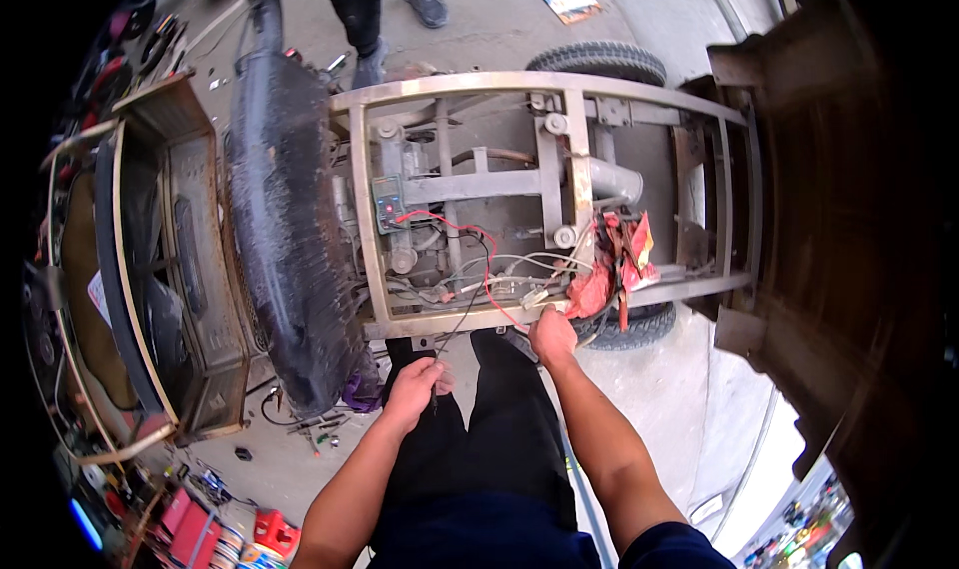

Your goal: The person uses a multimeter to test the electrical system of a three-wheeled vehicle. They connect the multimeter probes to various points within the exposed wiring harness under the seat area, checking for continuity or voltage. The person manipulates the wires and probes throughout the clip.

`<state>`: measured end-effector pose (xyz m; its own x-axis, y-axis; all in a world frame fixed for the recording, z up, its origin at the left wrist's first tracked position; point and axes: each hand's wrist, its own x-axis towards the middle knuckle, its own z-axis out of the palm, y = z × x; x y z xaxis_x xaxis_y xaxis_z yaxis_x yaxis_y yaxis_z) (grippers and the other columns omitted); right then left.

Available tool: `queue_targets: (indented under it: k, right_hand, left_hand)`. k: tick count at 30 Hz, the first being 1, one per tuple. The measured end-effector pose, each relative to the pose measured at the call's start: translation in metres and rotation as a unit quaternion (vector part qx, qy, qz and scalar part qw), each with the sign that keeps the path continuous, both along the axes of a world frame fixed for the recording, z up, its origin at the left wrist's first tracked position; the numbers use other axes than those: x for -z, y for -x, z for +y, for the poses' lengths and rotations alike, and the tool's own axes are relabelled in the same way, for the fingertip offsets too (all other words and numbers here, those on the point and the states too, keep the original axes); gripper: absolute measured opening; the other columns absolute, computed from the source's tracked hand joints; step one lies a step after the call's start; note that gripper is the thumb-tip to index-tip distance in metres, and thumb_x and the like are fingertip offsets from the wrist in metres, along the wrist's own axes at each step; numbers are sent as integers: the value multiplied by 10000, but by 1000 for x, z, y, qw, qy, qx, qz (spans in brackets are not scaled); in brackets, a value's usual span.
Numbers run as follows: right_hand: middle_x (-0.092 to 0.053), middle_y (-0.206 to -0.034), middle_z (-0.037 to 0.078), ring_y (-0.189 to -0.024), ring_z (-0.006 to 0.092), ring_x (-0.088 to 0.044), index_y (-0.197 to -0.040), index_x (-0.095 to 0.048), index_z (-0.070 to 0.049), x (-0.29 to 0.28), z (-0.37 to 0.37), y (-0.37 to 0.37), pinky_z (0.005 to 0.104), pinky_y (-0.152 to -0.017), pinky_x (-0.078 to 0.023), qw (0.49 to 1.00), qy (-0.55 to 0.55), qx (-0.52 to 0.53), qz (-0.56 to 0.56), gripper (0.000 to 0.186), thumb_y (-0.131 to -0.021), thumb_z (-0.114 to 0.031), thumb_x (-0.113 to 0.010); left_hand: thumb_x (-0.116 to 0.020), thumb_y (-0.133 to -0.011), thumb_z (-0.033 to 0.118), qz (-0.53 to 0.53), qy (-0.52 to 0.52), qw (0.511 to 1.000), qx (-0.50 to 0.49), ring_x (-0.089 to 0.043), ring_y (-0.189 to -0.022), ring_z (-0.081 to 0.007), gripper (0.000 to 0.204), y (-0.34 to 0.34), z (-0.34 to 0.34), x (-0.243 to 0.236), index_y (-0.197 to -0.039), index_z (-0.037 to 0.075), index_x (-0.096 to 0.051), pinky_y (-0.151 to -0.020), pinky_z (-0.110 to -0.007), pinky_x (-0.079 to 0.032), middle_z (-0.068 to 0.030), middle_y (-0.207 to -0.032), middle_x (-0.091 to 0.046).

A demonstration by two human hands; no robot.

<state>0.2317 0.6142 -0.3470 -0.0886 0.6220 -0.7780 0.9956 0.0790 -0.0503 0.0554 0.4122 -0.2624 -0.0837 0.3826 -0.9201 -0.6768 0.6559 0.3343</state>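
Note:
My left hand (pixel 418 389) is closed around the black test probe (pixel 435 403), whose thin black lead runs up into the frame. My right hand (pixel 551 337) is closed at the frame's near rail, where the red test lead (pixel 489 267) runs into its fingers; the probe tip is hidden there. Just beyond those fingers sits a pale wiring connector (pixel 535 297). Both leads trail from a green-edged multimeter (pixel 390 206) lying at the left part of the metal vehicle frame (pixel 455 321). Beside my right hand, red plastic wrapping (pixel 591 291) surrounds a bundle of wires.
Tires (pixel 599 61) show beyond and below the frame. A black, scuffed seat-like panel (pixel 290 229) stands left, with a rusty metal body part (pixel 200 239) past it. Brown metal bodywork (pixel 829 219) rises on the right. Another person's shoe (pixel 428 9) is at the far side.

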Motion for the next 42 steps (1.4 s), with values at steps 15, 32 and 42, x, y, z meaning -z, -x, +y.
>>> queue_targets:
  k: [15, 32, 42]
  right_hand:
    - [-597, -712, 73, -647, 193, -614, -817, -578, -46, 93, -77, -65, 269, -581, -554, 423, 218, 835, 277, 290, -996, -270, -538]
    - [-662, -881, 163, -812, 258, -623, -1004, -623, 21, -137, -28, 35, 361, -750, -502, 890, 76, -130, 430, 225, -905, -181, -620]
    - [-677, -946, 29, -868, 160, -628, -1114, -634, -69, -158, -18, 65, 279, -723, -519, 777, 442, 331, 301, 285, -963, -279, -514]
  left_hand:
    - [-618, -888, 295, 368, -67, 887, 270, -621, -879, -388, 276, 2, -3, 11, -885, 28, -685, -770, -445, -487, -212, -874, -652]
    - [-512, -891, 104, 23, 21, 993, -118, -610, -586, -190, 179, -60, 73, 51, -822, 38, -663, -514, -353, -489, -103, -723, -665]
    - [-611, -806, 179, 334, -100, 933, 84, -646, -637, -265, 93, -29, 90, -19, -863, 145, -676, -542, -409, -512, -116, -756, -671]
